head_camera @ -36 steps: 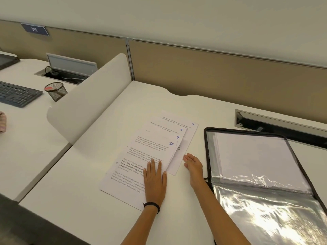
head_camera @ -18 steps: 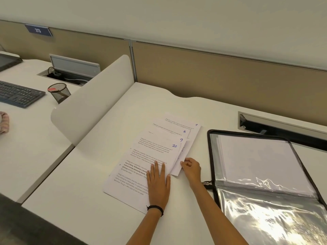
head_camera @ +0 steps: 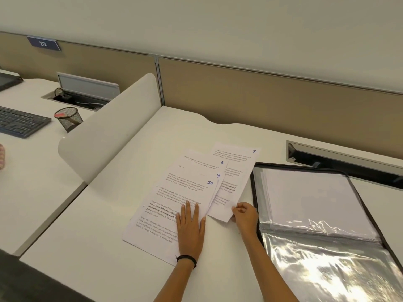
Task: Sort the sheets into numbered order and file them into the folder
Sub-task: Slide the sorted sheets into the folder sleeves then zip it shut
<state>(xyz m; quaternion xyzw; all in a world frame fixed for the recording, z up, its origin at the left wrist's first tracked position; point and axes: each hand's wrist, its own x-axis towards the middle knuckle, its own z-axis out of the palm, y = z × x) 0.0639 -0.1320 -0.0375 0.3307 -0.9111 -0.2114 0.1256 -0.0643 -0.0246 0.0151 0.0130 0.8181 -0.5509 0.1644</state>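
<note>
Several printed sheets lie fanned on the white desk, hand-numbered in blue. Sheet 10 (head_camera: pixel 174 205) is on top, with 9 (head_camera: pixel 218 175) and 8 (head_camera: pixel 205 162) peeking out behind it. Sheet 7 (head_camera: pixel 235 171) is pulled out to the right of the fan. My left hand (head_camera: pixel 190 227) lies flat with straight fingers on sheet 10. My right hand (head_camera: pixel 245 215) pinches the near right corner of sheet 7. The open black folder (head_camera: pixel 368 212) with shiny clear sleeves lies to the right, a white page showing in its far sleeve.
A curved white divider (head_camera: pixel 104 129) separates this desk from the left one, where a keyboard (head_camera: pixel 19 122) and a mesh pen cup (head_camera: pixel 68 118) stand. A cable slot (head_camera: pixel 340 162) runs behind the folder. A beige partition (head_camera: pixel 261 101) closes the back.
My right hand went from lying beside the fan to curling round the near corner of sheet 7 and drawing it out to the right. My left hand stayed pressed on the stack.
</note>
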